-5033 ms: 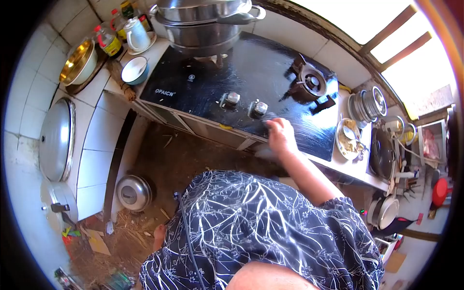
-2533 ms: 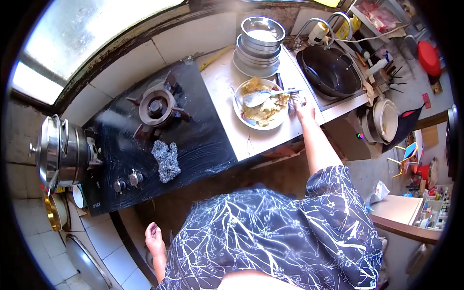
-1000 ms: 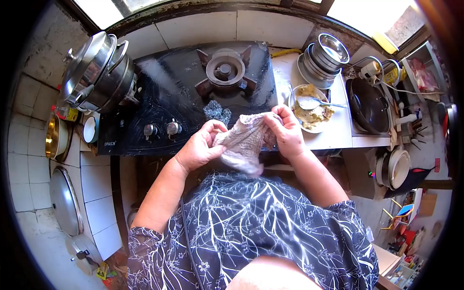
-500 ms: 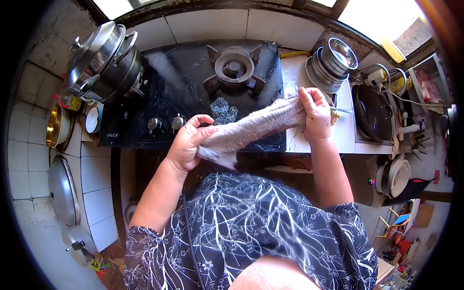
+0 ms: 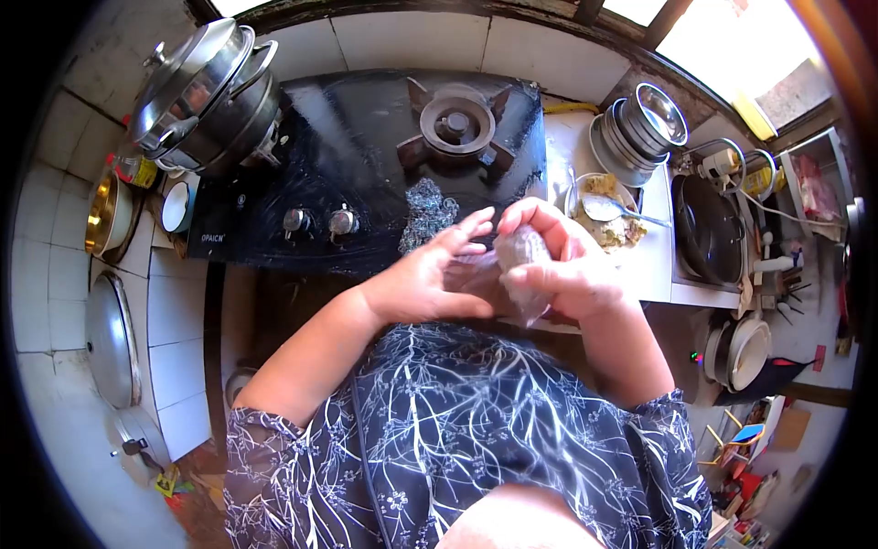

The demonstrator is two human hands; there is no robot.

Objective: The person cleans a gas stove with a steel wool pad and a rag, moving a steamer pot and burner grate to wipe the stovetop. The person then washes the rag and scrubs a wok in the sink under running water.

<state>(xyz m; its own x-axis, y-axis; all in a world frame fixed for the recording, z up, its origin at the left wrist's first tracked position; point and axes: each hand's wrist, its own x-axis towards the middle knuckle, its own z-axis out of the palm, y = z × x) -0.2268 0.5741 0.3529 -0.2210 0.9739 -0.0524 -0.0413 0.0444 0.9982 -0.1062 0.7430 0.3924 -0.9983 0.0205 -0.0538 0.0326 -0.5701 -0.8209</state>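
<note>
Stacked s/s bowls (image 5: 644,130) nr blk wok (image 5: 709,231)

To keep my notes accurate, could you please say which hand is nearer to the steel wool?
Left. The left hand is just in front of the steel wool; the right hand, holding the cloth, is farther off to its right.

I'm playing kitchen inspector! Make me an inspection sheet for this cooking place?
Surface: black stovetop, streaky.
Job's things: bunched cloth; metal scourer on the stovetop.
Clutter: plate with food and spoon; stacked metal bowls; lidded pot.
Hands: right hand grips the cloth; left hand open beside it, contact unclear.
Cables: thin pale cord or hose, far right.
Surroundings: tiled wall, bright window.
</note>
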